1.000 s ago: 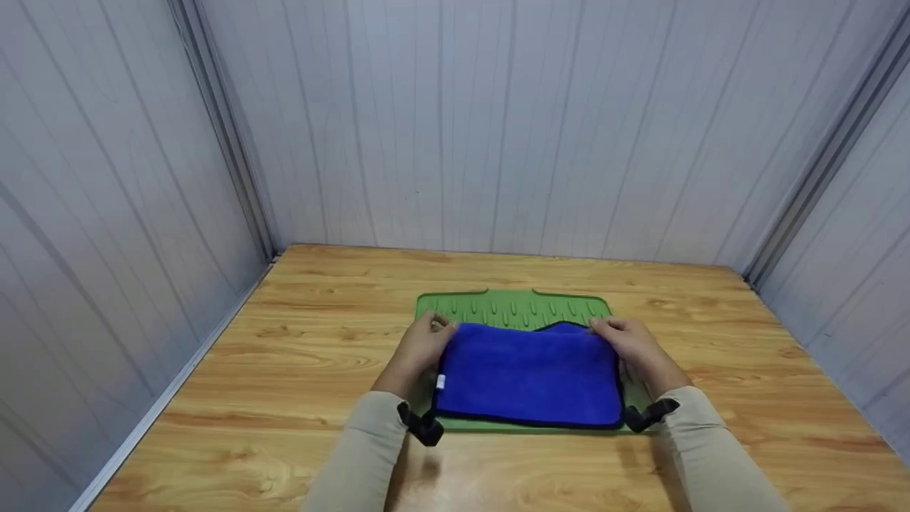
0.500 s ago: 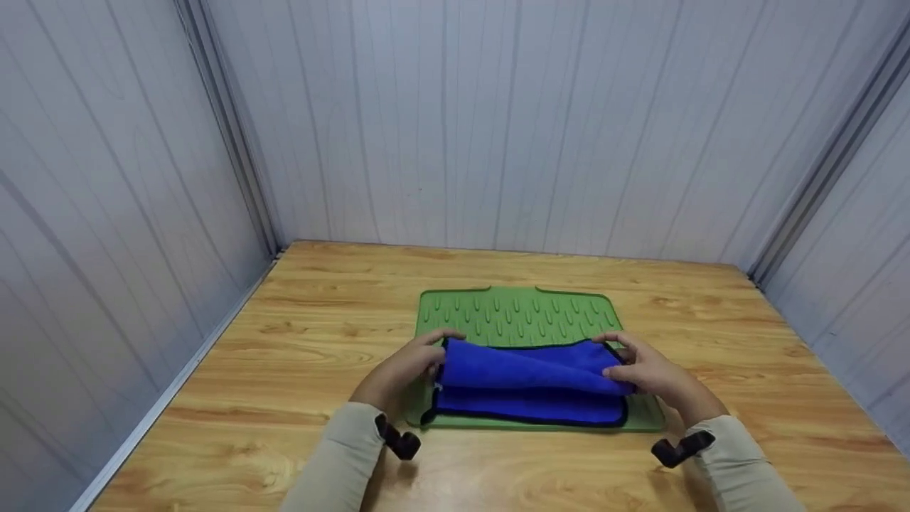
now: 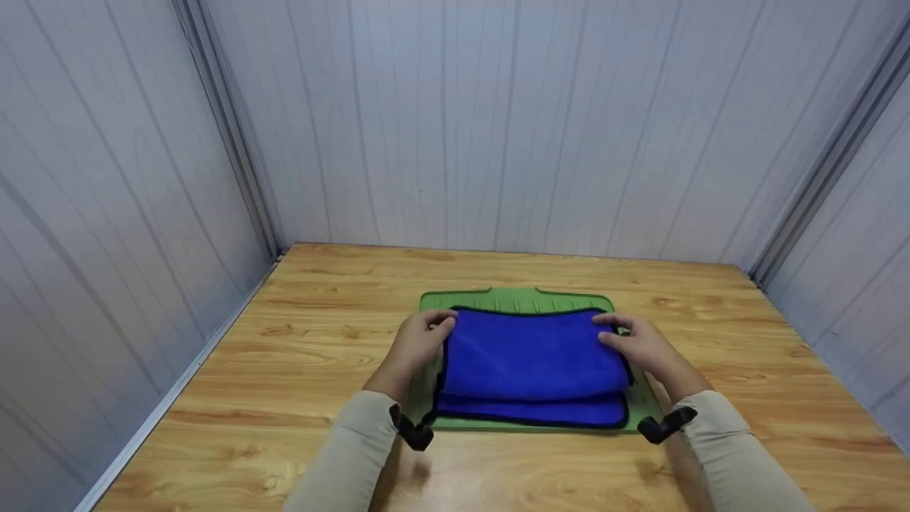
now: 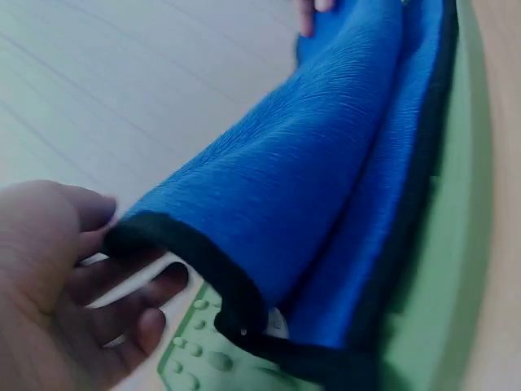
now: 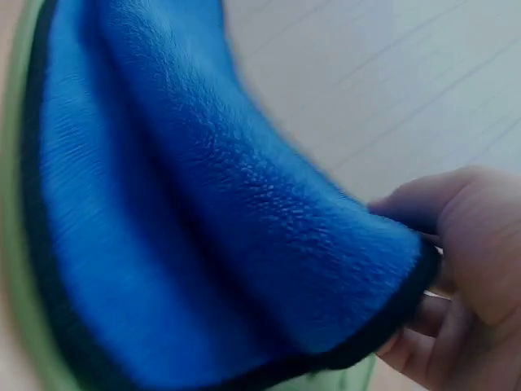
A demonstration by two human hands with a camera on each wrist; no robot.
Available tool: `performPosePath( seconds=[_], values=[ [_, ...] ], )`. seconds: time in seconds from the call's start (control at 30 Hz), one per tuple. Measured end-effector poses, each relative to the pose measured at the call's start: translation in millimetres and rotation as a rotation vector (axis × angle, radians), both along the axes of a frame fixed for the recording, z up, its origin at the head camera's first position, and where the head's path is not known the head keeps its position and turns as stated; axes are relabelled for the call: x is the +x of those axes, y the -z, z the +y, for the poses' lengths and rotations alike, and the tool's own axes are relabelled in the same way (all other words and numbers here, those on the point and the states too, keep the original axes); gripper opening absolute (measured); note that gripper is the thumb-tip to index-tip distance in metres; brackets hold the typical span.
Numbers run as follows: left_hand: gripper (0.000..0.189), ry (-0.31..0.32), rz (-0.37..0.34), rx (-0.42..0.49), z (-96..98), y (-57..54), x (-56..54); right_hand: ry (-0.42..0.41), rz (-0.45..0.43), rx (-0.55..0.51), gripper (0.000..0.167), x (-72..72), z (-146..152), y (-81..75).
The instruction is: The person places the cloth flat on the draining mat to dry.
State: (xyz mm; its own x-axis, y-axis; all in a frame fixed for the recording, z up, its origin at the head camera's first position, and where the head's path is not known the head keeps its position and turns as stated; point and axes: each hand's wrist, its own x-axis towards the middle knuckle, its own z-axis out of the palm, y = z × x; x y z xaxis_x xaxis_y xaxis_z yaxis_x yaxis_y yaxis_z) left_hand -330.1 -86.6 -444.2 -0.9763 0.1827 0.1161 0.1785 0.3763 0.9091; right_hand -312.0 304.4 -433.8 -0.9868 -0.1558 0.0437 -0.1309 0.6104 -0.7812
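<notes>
A blue plush cloth (image 3: 533, 355) with black edging lies folded over a green mat (image 3: 643, 405), its upper layer raised at the far side. My left hand (image 3: 419, 341) pinches the far left corner between thumb and fingers. The far right corner is pinched by my right hand (image 3: 643, 345). In the left wrist view the upper layer of the cloth (image 4: 277, 171) arches up from the left hand (image 4: 73, 277), with the lower layer flat on the mat. From the right wrist, the right hand (image 5: 456, 269) grips the black-edged corner of the cloth (image 5: 244, 212).
The mat has raised ridges and lies on a wood-grain table (image 3: 320, 334). Pale panelled walls (image 3: 469, 128) stand behind and at both sides. Each sleeve carries a black wrist mount, such as the left one (image 3: 412, 430).
One second ago the cloth hid most of the mat's lower part. The hands then drew its far edge nearer, rolling a fold; now they have moved away again, holding the black-edged upper layer raised.
</notes>
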Motion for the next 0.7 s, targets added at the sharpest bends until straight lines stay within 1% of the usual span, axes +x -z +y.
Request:
performPosePath(
  seconds=[0.07,0.17,0.33,0.43,0.53,0.63,0.7],
  values=[
    [0.027,-0.029,0.042,0.027,-0.1,-5.2,-3.6,0.026,0.030,-0.011,0.041,-5.5,-2,-8.0],
    [0.028,-0.049,0.094,0.045,1.6,-13.3,-10.1,0.051,0.079,-0.026,0.041,-15.6,-4,-17.4],
    [0.031,-0.071,0.124,0.050,5.9,-21.6,-23.4,0.097,0.146,-0.034,0.039,-35.9,-7,-24.6],
    [0.031,-0.074,0.133,0.033,6.5,-23.7,-32.8,0.122,0.161,-0.044,0.040,-47.2,-9,-24.5],
    [0.033,-0.063,0.129,0.010,6.1,-23.9,-41.5,0.128,0.166,-0.047,0.041,-55.5,-12,-21.9],
    [0.036,-0.040,0.105,-0.016,5.6,-21.9,-48.9,0.111,0.153,-0.030,0.042,-60.9,-16,-17.1],
    [0.040,-0.011,0.089,-0.050,6.2,-20.2,-52.6,0.101,0.137,-0.007,0.044,-63.7,-18,-12.8]
  ],
)
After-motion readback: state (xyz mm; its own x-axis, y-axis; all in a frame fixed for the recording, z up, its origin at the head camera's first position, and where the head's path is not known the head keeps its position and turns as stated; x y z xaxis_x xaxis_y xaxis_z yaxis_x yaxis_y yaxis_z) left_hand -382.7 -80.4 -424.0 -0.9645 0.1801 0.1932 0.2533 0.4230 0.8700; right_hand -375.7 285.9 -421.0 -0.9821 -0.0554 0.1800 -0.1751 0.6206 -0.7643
